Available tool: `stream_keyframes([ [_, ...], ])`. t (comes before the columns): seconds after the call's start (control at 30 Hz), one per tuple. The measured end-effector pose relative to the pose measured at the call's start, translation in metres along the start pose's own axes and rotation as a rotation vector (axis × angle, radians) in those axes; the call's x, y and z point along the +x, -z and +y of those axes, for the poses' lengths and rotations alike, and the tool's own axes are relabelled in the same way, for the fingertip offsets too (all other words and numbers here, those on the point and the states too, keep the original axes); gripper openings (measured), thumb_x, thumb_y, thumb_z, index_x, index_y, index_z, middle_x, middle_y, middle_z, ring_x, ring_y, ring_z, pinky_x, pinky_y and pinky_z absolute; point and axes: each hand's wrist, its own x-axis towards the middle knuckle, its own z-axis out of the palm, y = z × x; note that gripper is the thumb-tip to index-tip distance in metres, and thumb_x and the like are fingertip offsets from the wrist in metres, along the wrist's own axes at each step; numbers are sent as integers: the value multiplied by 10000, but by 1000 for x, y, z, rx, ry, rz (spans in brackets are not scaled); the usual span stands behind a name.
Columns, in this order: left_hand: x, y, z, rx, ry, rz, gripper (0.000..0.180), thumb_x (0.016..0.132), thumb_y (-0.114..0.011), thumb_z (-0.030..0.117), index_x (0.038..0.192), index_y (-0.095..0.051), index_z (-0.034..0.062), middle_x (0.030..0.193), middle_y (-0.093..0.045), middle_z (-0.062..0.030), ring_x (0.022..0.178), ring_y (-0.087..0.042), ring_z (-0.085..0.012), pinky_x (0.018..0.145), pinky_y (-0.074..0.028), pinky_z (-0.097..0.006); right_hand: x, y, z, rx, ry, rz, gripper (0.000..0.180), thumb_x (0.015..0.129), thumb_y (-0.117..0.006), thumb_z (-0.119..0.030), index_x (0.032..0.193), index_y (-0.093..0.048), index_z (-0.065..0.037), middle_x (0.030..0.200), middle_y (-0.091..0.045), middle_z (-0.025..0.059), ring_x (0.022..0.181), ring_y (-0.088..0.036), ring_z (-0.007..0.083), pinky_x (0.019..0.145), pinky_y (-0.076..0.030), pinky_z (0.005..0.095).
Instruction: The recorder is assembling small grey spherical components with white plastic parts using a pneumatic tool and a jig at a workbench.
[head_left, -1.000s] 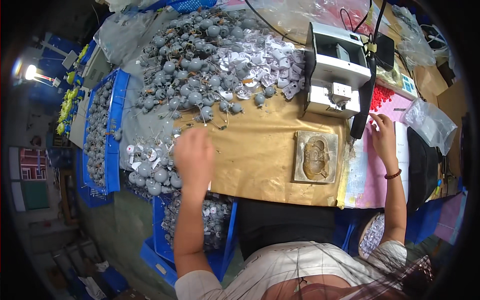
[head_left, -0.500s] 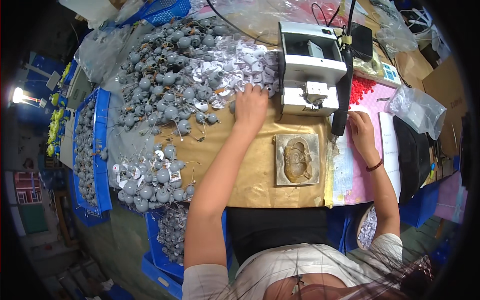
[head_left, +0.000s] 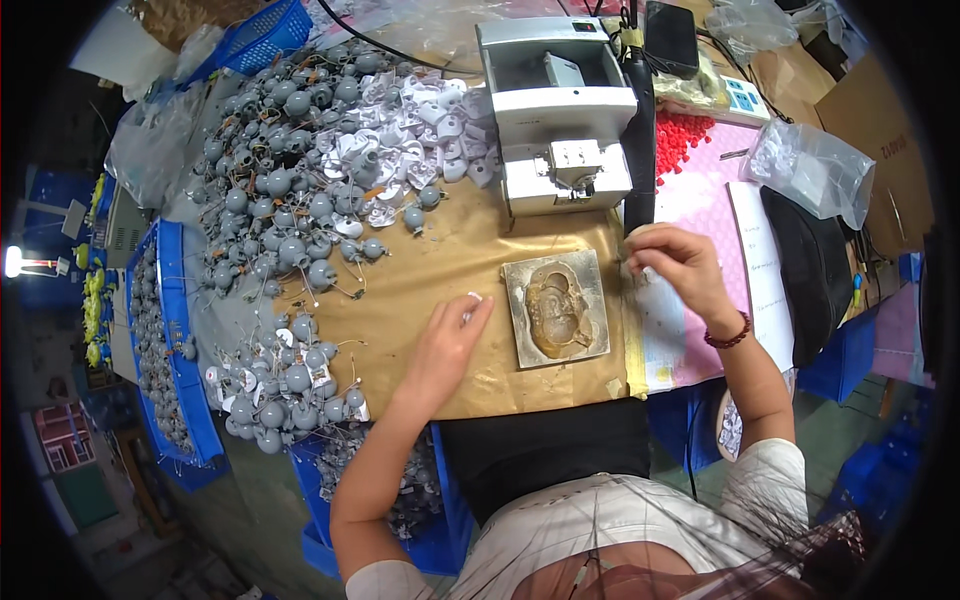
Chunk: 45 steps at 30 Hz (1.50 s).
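Half a second ago the left hand (head_left: pixel 450 335) was stretched far up to the big heap of grey round parts (head_left: pixel 300 190) near the white machine (head_left: pixel 555 110); now it has come back over the brown paper (head_left: pixel 440 260) and lies just left of the metal mould plate (head_left: pixel 556 308), with a small white piece (head_left: pixel 474 297) pinched at its fingertips. The fingers are narrow, closed around this piece, and it sits just beside the left edge of the plate, not yet over the hollow. The right hand (head_left: pixel 675 265) is at the right edge of the plate, over the pink sheet (head_left: pixel 700 200), with the fingers curled close together; it seems to hold something small, but I cannot tell what. To do this step well, I think the left hand should carry the white piece low and slowly over the rim of the plate, turn it so its shape agrees with the hollow, and release only when it sits flat. The right hand can steady the plate so that it does not slide on the paper. A smaller group of grey parts (head_left: pixel 285 385) lies near the left forearm, so the elbow should stay quiet.
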Motion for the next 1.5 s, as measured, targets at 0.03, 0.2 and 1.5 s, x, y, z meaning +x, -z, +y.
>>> stream_keyframes([
  [0.03,6,2,1,-28,-10,0,354,799,-756,49,1142,-673,30,1065,-655,-118,965,-631,-311,844,-532,-389,-2,-8,2,-15,-3,-4,145,935,-637,33,1072,-678,56,1017,-697,83,871,-688,133,791,-562,260],
  [0.2,32,-12,43,-237,-148,-21,301,783,-776,63,1058,-660,17,1082,-630,-85,969,-617,-295,843,-527,-385,6,-44,-3,-348,311,-83,119,854,-746,5,954,-682,4,910,-697,83,840,-672,168,746,-539,286],
  [1.5,87,123,-25,663,-67,67,483,858,-599,-1,1315,-629,153,863,-656,-61,762,-646,-280,689,-509,-383,26,-86,-75,-608,699,-194,286,826,-736,-33,1102,-658,-28,1080,-638,123,982,-615,299,834,-507,380],
])
